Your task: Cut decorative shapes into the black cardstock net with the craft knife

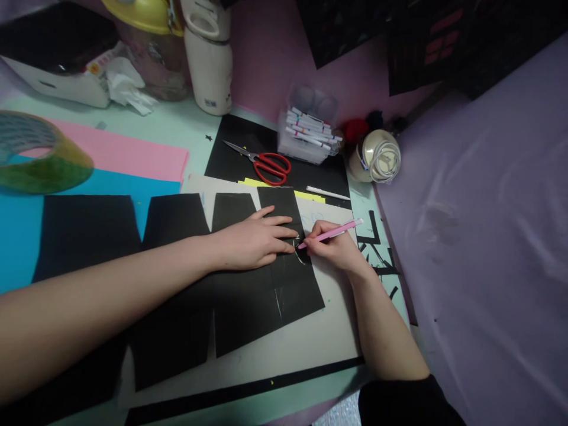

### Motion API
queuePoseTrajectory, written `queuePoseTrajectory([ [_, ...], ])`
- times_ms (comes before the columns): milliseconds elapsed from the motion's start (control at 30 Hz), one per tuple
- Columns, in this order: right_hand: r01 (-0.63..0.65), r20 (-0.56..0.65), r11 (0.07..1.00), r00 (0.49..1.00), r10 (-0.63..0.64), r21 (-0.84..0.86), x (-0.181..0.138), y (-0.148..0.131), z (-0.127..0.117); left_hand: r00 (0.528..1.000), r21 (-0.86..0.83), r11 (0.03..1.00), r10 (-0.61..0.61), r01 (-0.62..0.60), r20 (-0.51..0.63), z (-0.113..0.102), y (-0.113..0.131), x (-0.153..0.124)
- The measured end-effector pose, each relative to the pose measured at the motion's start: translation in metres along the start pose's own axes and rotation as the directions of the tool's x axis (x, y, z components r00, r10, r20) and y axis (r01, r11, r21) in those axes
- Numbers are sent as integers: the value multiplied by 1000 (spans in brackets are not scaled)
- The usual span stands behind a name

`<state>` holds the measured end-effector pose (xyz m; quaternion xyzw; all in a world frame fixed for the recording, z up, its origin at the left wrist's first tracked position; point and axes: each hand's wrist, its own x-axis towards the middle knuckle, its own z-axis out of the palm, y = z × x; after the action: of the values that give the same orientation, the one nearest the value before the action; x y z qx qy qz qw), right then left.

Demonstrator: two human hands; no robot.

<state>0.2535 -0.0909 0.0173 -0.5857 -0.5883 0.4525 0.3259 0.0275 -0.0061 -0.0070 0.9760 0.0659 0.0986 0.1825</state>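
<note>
My left hand (pixel 255 239) lies flat, fingers stretched out, pressing down on a black paper sheet (pixel 266 290) in the middle of the table. My right hand (pixel 332 248) is closed around a pink pen (pixel 331 234), whose tip touches the black sheet just right of my left fingertips. A pale curved line shows on the paper by the tip. More black paper pieces (pixel 175 222) lie side by side to the left, over a white board (pixel 310 337).
Red-handled scissors (pixel 268 165) and a white pen (pixel 328 193) lie behind the sheet. A clear box of markers (pixel 308 133), a cream jar (pixel 377 157), a tape roll (pixel 39 154), pink and blue paper (pixel 133 157), and black scraps (pixel 377 248) surround it. A purple cloth (pixel 488 225) covers the right.
</note>
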Motion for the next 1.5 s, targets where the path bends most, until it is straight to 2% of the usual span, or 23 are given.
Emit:
queuePoseTrajectory([
  [233,19,-4,1000,1000,-19,-19,1,4,-4,1000,-19,1000,8,-8,-27,0,0,0],
  [867,43,12,999,999,-43,17,2,9,-10,1000,15,1000,-2,2,8,1,0,0],
  [1500,-149,100,986,985,141,75,3,-1,-18,1000,1,1000,5,-5,9,1,0,0],
])
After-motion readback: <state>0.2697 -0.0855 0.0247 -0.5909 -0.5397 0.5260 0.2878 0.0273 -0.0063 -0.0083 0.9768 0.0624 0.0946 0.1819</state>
